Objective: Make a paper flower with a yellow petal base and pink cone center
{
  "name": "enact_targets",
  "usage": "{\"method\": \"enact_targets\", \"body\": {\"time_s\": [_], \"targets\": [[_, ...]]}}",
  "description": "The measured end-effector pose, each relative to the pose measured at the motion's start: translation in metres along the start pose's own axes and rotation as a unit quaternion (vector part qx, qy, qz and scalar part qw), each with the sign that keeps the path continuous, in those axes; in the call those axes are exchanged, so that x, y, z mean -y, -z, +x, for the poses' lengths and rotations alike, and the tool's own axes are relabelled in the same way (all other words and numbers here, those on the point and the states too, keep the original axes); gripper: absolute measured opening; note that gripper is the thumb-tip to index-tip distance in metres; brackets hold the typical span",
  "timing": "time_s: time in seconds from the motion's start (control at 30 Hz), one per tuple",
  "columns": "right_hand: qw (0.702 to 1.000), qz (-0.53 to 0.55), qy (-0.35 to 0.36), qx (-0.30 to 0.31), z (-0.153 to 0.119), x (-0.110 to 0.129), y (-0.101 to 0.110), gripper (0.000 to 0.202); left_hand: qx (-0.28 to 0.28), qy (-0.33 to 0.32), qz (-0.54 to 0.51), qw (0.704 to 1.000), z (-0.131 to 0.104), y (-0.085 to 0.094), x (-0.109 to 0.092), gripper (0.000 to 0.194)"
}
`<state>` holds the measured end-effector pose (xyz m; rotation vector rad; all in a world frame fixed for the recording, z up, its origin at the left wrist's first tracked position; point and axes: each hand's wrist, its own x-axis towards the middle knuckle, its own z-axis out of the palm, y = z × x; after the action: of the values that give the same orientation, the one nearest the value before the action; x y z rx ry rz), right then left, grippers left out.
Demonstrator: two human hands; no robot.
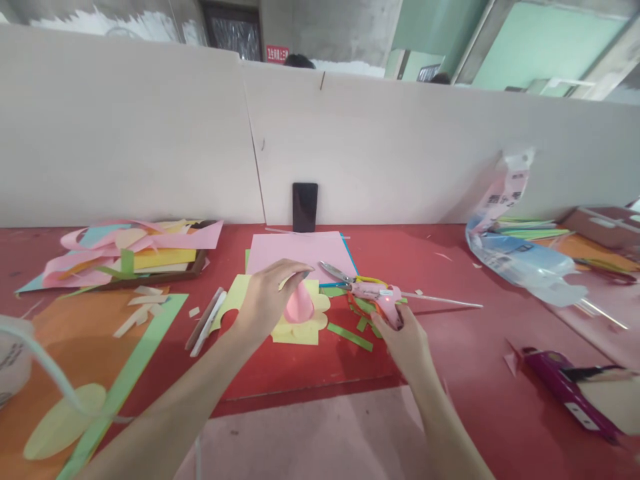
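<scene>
My left hand (280, 290) is at the middle, its fingers curved over a rolled pink paper piece (300, 303); whether the fingertips grip it I cannot make out. The pink piece rests over yellow petal-shaped paper (295, 333). To the right, my right hand (403, 333) is at the handle of a pink glue gun (373, 291), whose nozzle points left. Beside the gun lie open scissors (337, 272) with yellow handles. Green paper strips (350, 337) lie under and around the gun. Behind the hands is a pink sheet (295, 253).
A tray of coloured paper (195, 267) stands at the left, orange sheets (100, 333) before it. A black phone (305, 207) leans on the white partition (375, 153). At right are a plastic bag (530, 263) and a purple tool (567, 393).
</scene>
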<state>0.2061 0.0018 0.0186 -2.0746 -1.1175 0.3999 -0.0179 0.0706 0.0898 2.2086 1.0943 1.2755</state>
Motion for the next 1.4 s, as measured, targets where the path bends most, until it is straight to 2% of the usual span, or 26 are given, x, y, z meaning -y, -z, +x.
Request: {"method": "enact_targets", "body": {"time_s": [0.13, 0.3, 0.53, 0.67, 0.83, 1.1, 1.2, 1.3, 1.4], "targets": [[1.0, -0.006, 0.019, -0.001, 0.001, -0.003, -0.002, 0.035, -0.015, 0.03, 0.001, 0.999, -0.003, 0.0, 0.0, 0.017], [1.0, -0.002, 0.004, -0.001, 0.001, -0.003, -0.002, 0.036, -0.012, 0.042, 0.006, 0.999, -0.008, 0.006, -0.001, 0.017], [1.0, 0.016, 0.008, -0.011, -0.001, 0.003, 0.002, 0.035, -0.068, 0.064, 0.014, 0.996, -0.002, 0.008, -0.007, 0.011], [0.999, 0.044, -0.01, -0.005, 0.0, 0.003, 0.002, 0.034, -0.091, 0.047, 0.039, 0.994, 0.0, 0.005, -0.011, 0.008], [0.999, 0.041, -0.014, -0.007, -0.001, 0.005, 0.003, 0.031, -0.088, 0.014, 0.069, 0.994, -0.003, 0.0, -0.01, 0.007], [0.999, 0.035, 0.015, -0.016, -0.001, 0.002, 0.001, 0.033, -0.081, -0.007, 0.132, 0.988, -0.008, -0.007, -0.005, 0.009], [0.999, 0.033, 0.006, -0.008, -0.001, 0.002, 0.0, 0.032, -0.084, -0.007, 0.13, 0.988, -0.008, -0.009, -0.005, 0.009], [1.0, 0.028, -0.006, -0.007, -0.001, 0.004, 0.001, 0.032, -0.086, -0.021, 0.124, 0.988, -0.009, -0.008, -0.007, 0.008], [1.0, 0.013, -0.008, -0.006, 0.0, 0.005, 0.002, 0.033, -0.112, -0.061, 0.119, 0.985, -0.015, -0.001, -0.008, 0.015]]}}
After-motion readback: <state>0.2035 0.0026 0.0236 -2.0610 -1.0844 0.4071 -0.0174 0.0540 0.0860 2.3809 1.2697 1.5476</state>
